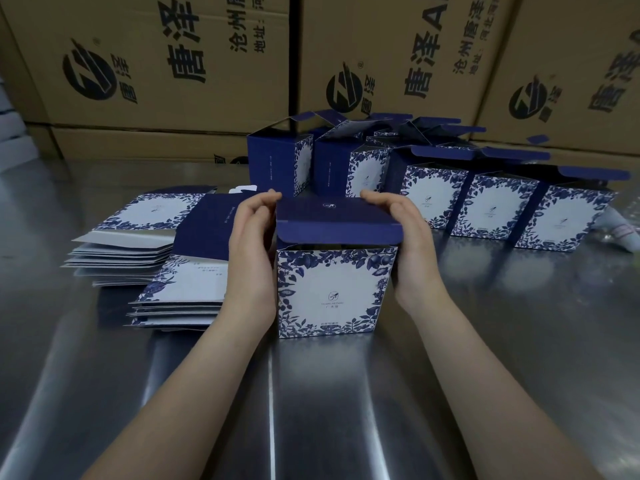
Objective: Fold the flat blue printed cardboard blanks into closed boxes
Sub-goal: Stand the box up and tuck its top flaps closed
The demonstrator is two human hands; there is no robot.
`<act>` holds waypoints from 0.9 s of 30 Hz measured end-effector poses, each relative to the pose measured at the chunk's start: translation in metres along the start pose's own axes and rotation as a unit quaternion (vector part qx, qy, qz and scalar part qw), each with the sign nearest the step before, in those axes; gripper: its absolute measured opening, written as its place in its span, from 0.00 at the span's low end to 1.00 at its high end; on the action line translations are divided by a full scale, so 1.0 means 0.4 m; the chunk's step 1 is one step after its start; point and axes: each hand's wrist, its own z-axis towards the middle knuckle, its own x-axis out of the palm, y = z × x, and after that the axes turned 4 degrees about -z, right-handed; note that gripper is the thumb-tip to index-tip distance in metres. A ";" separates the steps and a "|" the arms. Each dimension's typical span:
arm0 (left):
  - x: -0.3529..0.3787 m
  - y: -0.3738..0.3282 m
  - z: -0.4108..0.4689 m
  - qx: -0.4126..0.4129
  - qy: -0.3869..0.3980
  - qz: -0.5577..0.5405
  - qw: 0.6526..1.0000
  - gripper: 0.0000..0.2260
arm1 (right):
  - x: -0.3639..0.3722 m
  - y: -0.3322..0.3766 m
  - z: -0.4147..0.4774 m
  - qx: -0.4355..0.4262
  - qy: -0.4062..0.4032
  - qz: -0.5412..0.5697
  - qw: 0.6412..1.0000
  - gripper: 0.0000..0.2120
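Your left hand (251,244) and right hand (410,237) clasp the box (334,292) at mid-table, fingers curled over its lid (332,211), which hangs untucked above a dark interior that looks empty. It stands on the steel table (346,410), with blanks (173,289) stacked just left and open-lidded boxes (498,206) behind, before cartons (173,64). Bare steel lies toward you.

A shiny brushed-metal surface (346,410) fills the lower part of the view, with soft streaks of overhead light reflected across it. Behind it, large brown corrugated cartons (156,64) are stacked like a wall, printed with big black Chinese characters and a round black logo turned on their side. A lower row of the same cartons (138,143) sits beneath, and pale stacked shapes (10,126), too blurred to identify, show at the far left edge.
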 end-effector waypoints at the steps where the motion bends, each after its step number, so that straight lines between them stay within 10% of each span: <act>1: 0.001 0.000 -0.002 -0.002 0.005 -0.016 1.000 0.09 | 0.000 0.000 -0.002 -0.005 0.003 -0.004 1.000 0.13; 27: -0.002 0.008 -0.017 0.067 0.015 0.139 0.988 0.10 | -0.015 0.016 -0.009 -0.037 -0.005 -0.086 0.996 0.07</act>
